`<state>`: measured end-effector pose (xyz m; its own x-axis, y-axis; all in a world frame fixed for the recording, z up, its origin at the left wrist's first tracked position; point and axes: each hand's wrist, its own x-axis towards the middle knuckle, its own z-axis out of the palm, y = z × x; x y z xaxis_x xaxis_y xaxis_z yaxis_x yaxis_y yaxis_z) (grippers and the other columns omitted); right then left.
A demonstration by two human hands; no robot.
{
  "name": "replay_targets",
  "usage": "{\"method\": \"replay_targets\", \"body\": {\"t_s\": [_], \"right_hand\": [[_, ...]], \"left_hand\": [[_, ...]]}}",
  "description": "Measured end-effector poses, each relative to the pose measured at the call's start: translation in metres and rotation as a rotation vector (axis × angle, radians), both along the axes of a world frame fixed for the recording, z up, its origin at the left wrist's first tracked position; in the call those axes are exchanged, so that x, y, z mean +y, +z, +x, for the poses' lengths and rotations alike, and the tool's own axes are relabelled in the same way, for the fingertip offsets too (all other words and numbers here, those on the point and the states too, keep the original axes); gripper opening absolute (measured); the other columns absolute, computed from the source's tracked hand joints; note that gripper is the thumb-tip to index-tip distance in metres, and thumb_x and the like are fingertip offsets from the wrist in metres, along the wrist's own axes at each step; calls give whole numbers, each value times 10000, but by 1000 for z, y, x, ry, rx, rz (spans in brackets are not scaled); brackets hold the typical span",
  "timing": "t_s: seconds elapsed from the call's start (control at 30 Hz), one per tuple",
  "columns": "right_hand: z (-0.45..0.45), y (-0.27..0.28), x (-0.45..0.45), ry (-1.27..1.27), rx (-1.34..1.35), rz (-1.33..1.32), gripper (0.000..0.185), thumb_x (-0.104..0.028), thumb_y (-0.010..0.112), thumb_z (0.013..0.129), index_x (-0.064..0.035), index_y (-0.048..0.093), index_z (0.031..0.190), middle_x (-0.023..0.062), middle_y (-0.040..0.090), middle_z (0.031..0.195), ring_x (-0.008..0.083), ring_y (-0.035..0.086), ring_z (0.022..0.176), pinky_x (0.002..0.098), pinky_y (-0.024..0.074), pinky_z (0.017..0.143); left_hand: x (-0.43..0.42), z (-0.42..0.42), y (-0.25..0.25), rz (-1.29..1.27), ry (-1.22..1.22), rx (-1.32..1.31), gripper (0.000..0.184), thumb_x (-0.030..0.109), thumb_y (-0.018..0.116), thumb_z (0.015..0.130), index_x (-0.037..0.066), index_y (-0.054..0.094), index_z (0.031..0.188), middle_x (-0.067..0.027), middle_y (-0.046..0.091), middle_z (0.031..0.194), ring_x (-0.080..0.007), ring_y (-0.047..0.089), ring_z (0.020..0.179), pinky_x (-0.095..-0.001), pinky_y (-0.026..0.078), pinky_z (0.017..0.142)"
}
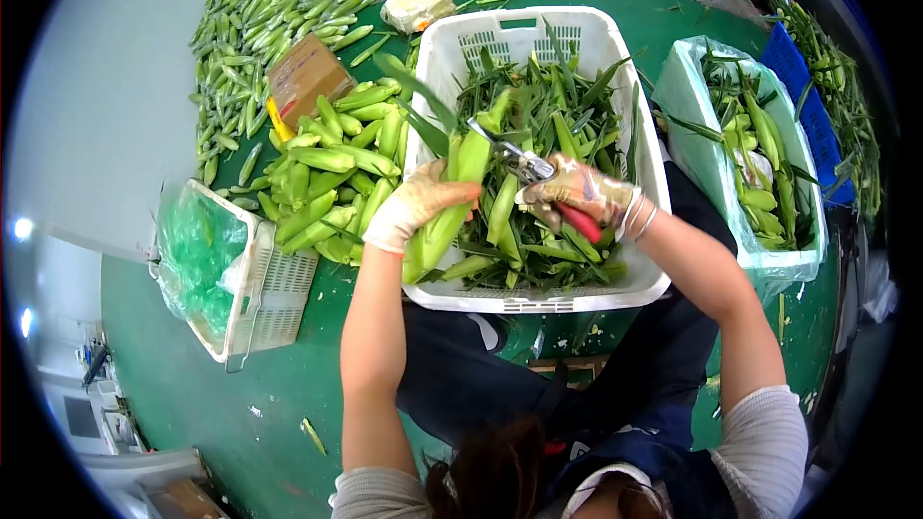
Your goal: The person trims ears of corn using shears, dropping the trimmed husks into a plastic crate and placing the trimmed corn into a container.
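While the left hand (421, 206) clasps a corn ear (444, 235), the right hand (580, 194), gripping shears (527, 165), should snip its far end squarely.

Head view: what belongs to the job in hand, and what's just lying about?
In use: corn ear, left hand, right hand, pruning shears, large white crate.

Apparently just lying about: cardboard box, smaller crate of green plastic, stray scrap.

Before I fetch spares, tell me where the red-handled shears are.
Head view, right of centre: the red-handled shears are in the right hand above the large white crate, blades beside the corn ear in the left hand.
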<state>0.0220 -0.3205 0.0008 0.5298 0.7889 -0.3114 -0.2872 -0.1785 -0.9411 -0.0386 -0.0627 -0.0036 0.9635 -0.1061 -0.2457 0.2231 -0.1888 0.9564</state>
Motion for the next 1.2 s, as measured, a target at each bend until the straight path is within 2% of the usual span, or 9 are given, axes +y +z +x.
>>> {"method": "replay_targets", "body": {"t_s": [0.37, 0.5, 0.63, 0.8, 0.9, 1.0, 1.07, 1.17, 1.2], "right_hand": [[-15, 24, 18, -83, 14, 170, 422, -431, 613, 864, -18, 617, 951, 77, 623, 851, 124, 563, 754, 260, 460, 694], [0, 27, 40, -106, -268, 407, 248, -239, 524, 898, -9, 605, 943, 54, 597, 814, 135, 553, 719, 255, 450, 678], [-11, 54, 45, -303, 0, 275, 194, -199, 580, 886, -7, 584, 859, 24, 514, 759, 87, 489, 622, 247, 447, 573], [-2, 43, 58, -657, 463, 956, 171, -188, 504, 900, -84, 444, 777, 5, 410, 666, 154, 460, 611, 288, 433, 605], [-10, 58, 83, -826, 630, 1127, 222, -200, 516, 885, -113, 392, 723, 6, 371, 618, 179, 409, 548, 307, 414, 619], [-5, 64, 92, -975, 513, 1121, 175, -200, 523, 873, -99, 406, 790, 26, 418, 685, 199, 429, 558, 313, 420, 592], [-6, 71, 92, -953, 486, 1108, 159, -178, 536, 855, -97, 407, 811, 8, 393, 673, 167, 404, 536, 296, 408, 542], [31, 47, 64, -752, 547, 1195, 154, -158, 543, 846, -94, 408, 809, -9, 371, 655, 133, 379, 528, 278, 394, 531], [44, 36, 50, -775, 453, 1172, 150, -136, 535, 842, -100, 411, 765, -15, 359, 632, 114, 372, 530, 266, 383, 529]], "left_hand": [[-30, -20, 18, -729, -246, 260, 800, 397, 837, 591, -64, 501, 1152, -207, 626, 940, -335, 653, 766, -420, 560, 691], [-39, -24, 1, -832, -429, 535, 701, 317, 822, 645, -77, 514, 1136, -260, 621, 989, -334, 656, 775, -459, 553, 696], [-51, -20, -1, -825, -296, 184, 710, 288, 816, 668, -51, 495, 1203, -187, 632, 988, -258, 651, 797, -372, 538, 759], [-44, -28, 24, -45, 113, -639, 888, 540, 660, 789, -40, 326, 1372, -159, 522, 1235, -238, 534, 1114, -355, 399, 992], [-83, -40, 27, -19, 160, -746, 953, 374, 817, 696, 49, 293, 1423, -105, 510, 1244, -228, 511, 1124, -353, 366, 1018], [-78, -35, 29, -335, 269, -624, 890, 214, 828, 705, 58, 309, 1411, -51, 535, 1199, -151, 516, 1079, -274, 371, 976], [-26, -31, -13, -1438, -136, -30, 668, 258, 718, 811, 58, 395, 1360, -50, 579, 1129, -122, 565, 932, -246, 442, 800], [5, -32, 4, -112, 650, -474, 447, 429, 541, 916, 60, 581, 1165, -46, 640, 842, -132, 607, 694, -305, 511, 589], [31, -34, -4, -328, 781, -373, 447, 454, 545, 902, 48, 602, 1081, -60, 635, 949, -155, 614, 787, -306, 514, 678]]}}
